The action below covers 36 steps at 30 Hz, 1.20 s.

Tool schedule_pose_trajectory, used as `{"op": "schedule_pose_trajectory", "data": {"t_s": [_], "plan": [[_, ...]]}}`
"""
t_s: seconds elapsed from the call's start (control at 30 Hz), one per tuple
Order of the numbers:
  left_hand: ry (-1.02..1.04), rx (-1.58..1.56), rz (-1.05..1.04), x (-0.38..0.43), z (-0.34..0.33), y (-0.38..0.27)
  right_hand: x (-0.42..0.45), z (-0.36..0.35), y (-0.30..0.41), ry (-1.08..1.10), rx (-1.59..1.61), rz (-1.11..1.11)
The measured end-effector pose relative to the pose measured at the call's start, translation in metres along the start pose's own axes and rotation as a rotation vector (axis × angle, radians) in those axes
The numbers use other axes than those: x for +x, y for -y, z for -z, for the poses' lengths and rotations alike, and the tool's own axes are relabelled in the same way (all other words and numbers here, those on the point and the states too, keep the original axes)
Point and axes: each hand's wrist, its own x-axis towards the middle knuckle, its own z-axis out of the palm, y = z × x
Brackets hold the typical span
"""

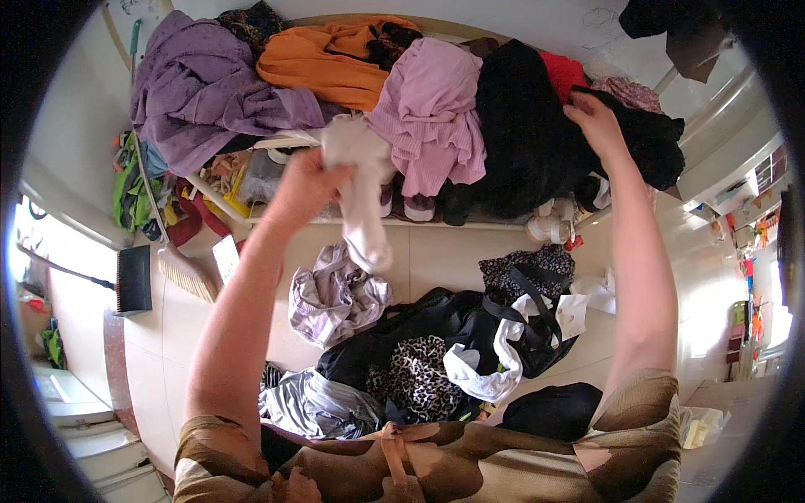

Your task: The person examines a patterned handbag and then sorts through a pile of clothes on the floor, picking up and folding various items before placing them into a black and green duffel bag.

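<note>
A white sock (pixel 363 220), blurred and hanging down, is pinched in my left hand (pixel 312 183), above the front edge of the rack. My right hand (pixel 594 122) rests its fingertips at the black garments (pixel 522 126) on the rack's right side, beside a red cloth (pixel 563 72); whether it grips any fabric I cannot tell. Between my hands a pink ribbed garment (pixel 434 113) drapes over the rack's front. Farther left lie an orange garment (pixel 327 63) and a large purple cloth (pixel 214 94).
Shoes (pixel 418 207) stand under the rack (pixel 321 221). On the tiled floor before me lie a lilac garment (pixel 339 295), a leopard-print cloth (pixel 424 377), a white cloth (pixel 481 377) and a grey striped garment (pixel 321 402). At left are a broom (pixel 182 273) and a dustpan (pixel 133 280).
</note>
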Motion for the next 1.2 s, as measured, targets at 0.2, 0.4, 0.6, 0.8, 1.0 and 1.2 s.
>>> {"op": "schedule_pose_trajectory", "data": {"t_s": [0.2, 0.4, 0.6, 0.8, 1.0, 1.2], "plan": [[-0.444, 0.834, -0.642, 0.054, 0.031, -0.080, -0.081, 0.014, 0.000, 0.069, 0.239, -0.219], [-0.286, 1.266, -0.583, 0.145, 0.087, -0.016, -0.117, -0.004, -0.035, 0.462, 0.097, -0.463], [-0.301, 1.061, -0.566, 0.062, 0.067, -0.034, -0.138, -0.041, -0.085, 0.760, -0.104, -0.468], [-0.126, 1.006, -0.612, -0.027, 0.105, -0.009, -0.187, -0.093, -0.111, 0.955, -0.219, -0.295], [0.143, 0.672, -0.129, -0.089, 0.089, 0.075, -0.242, -0.126, -0.116, 1.285, -0.244, -0.005], [0.456, 0.743, 0.084, -0.113, 0.031, 0.085, -0.260, -0.131, -0.136, 1.549, -0.527, 0.072]]}}
